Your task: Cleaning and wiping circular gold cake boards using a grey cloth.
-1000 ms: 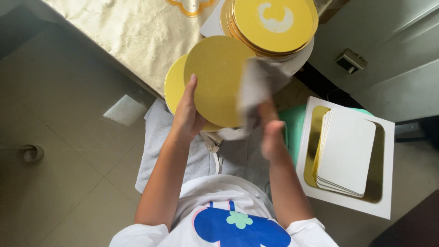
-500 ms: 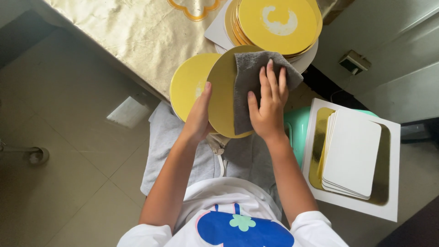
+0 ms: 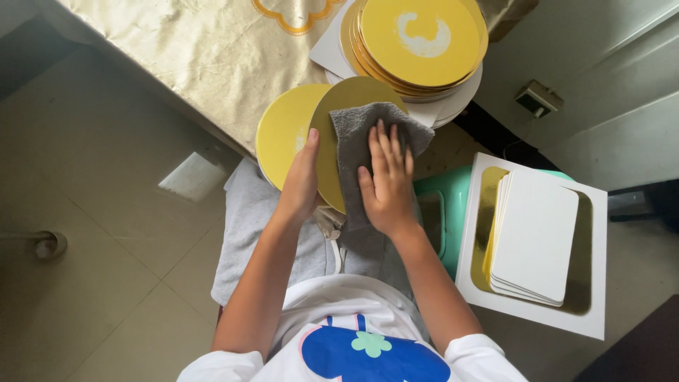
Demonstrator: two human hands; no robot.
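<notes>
My left hand [image 3: 303,180] grips the left edge of a round gold board [image 3: 331,124], holding it up over my lap. My right hand [image 3: 387,180] lies flat on a grey cloth [image 3: 353,127] and presses it against the board's face. A second round gold board [image 3: 284,131] rests on my lap behind the first, partly covered by it. Both hands are close together in the middle of the view.
A stack of round gold boards [image 3: 417,42] sits on a table with a shiny beige cover [image 3: 184,49]. To my right, a white tray with a gold bottom [image 3: 537,311] holds stacked white rectangular boards [image 3: 536,233] on a green stool [image 3: 442,194]. Tiled floor lies left.
My right hand has brought the grey cloth up onto the gold board and moved it lower across the board's face. The left hand keeps its grip on the edge.
</notes>
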